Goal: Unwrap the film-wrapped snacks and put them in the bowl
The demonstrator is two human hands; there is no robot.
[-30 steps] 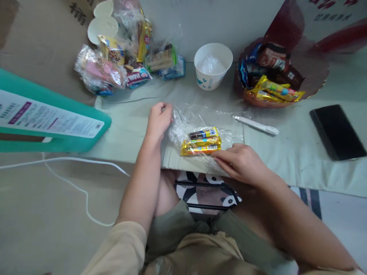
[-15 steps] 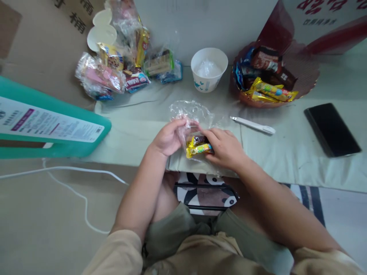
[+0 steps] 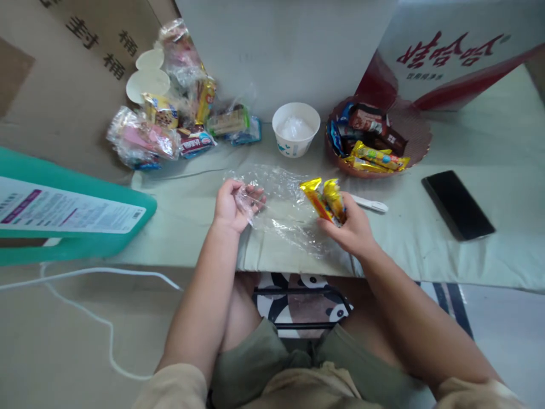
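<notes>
Yellow-wrapped snack bars point(image 3: 323, 200) are gripped in my right hand point(image 3: 353, 227), its fingers wrapped round their lower ends. A clear plastic bag point(image 3: 285, 199) spreads over the cloth between my hands. My left hand point(image 3: 236, 204) is closed on the bag's left edge, palm up with fingers curled. Just beyond my right hand lies a white utility knife point(image 3: 369, 203), partly hidden by that hand. A pinkish basket point(image 3: 419, 133) behind it holds more yellow-wrapped bars and dark brown and blue packets.
A white paper cup point(image 3: 296, 149) with crumpled clear plastic stands at the back. Packaged snacks point(image 3: 157, 136) are heaped at back left. A green container point(image 3: 136, 218) stands left; a black phone point(image 3: 457, 204) lies right. Boxes point(image 3: 281, 57) line the back.
My right hand has drawn the yellow-wrapped bars out of the clear bag and moved right. My left hand has shifted left with the bag, which is now spread out. The camera view has tilted up.
</notes>
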